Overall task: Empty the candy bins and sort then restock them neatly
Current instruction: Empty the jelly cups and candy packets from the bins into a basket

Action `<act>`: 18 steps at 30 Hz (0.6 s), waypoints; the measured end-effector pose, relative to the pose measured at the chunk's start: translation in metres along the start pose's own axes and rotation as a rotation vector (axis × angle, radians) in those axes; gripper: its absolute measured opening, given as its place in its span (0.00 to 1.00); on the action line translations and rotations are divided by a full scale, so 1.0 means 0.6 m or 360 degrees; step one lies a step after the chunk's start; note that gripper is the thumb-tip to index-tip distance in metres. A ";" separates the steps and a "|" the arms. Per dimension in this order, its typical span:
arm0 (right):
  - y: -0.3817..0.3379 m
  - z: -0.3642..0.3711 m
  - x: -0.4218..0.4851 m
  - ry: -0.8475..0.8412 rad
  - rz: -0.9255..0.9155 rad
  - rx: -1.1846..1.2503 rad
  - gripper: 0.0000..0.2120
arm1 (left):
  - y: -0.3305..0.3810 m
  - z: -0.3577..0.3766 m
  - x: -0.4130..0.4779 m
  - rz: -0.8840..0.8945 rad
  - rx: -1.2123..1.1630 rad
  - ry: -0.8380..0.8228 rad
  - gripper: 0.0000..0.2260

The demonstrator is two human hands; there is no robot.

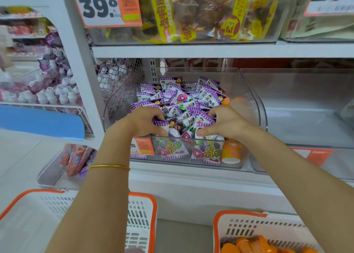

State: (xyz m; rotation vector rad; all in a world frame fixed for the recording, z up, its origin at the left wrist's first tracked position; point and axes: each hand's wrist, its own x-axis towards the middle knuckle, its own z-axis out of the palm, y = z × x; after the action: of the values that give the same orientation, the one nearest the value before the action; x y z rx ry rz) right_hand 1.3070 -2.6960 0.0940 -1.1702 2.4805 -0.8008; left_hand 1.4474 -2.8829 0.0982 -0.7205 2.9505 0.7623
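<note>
A clear plastic candy bin (254, 103) on the middle shelf is heaped with purple-and-white candy packets (180, 97). A few orange cups (230, 152) lie at its right side. My left hand (147, 121) and my right hand (222, 121) are both inside the bin near its front wall. Each is closed around a bunch of purple packets, and together they squeeze the pile from either side. A gold bangle circles my left wrist.
A white basket with an orange rim (142, 214) stands at the lower left. A second one (239, 216) at the lower right holds orange cups. Right of the candy bin is another clear bin (306, 107). The shelf above carries bagged snacks (203, 13) and price signs.
</note>
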 end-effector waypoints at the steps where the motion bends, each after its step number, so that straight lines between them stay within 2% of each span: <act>1: -0.001 0.001 0.001 0.0027 -0.0010 -0.0026 0.29 | -0.003 0.004 0.003 -0.0002 0.0017 0.0037 0.18; 3: -0.003 0.001 0.002 0.0062 -0.0039 -0.0055 0.24 | -0.010 0.009 0.008 0.0002 0.0041 0.0082 0.12; 5: -0.004 0.001 0.002 0.0109 -0.0068 -0.0054 0.20 | -0.014 0.012 0.010 0.0027 0.0029 0.0108 0.12; 11: -0.002 0.004 0.006 0.0313 -0.0189 0.0036 0.21 | -0.017 0.019 0.009 0.0077 -0.0016 0.0238 0.17; 15: 0.001 0.007 0.006 0.0472 -0.0278 0.0182 0.17 | -0.012 0.023 0.006 0.0080 -0.0037 0.0438 0.07; 18: 0.003 0.007 0.006 0.0544 -0.0343 0.0238 0.15 | -0.011 0.025 0.002 0.0111 -0.0099 0.0557 0.08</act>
State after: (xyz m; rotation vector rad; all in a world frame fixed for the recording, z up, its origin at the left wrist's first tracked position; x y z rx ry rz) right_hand 1.3055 -2.6997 0.0894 -1.3581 2.5231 -1.3212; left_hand 1.4475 -2.8818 0.0815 -0.8375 3.2920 0.8108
